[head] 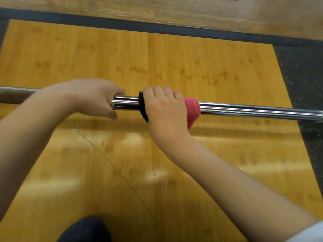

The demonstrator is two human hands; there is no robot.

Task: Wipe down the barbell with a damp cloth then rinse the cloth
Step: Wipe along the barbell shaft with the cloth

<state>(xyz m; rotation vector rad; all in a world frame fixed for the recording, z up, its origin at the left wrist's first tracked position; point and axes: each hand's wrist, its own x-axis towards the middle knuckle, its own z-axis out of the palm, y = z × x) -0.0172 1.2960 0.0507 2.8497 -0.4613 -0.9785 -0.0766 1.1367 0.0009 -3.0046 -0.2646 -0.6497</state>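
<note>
head view looks down on the wooden platform (174, 58), barbell (253, 110) running left to right across it. left hand (90, 98) curled round the chrome shaft, right hand (166, 110) just beside it, clamped over the pink cloth (193, 109) wrapped round the bar.

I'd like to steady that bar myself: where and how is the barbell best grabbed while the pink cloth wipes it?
Probably the bare chrome of the barbell just left of the black ring, from above, fingers curled round, as the left hand does. The bar is round and level, so a wrap closes well, and that spot is clear of the pink cloth in the right hand.
</note>
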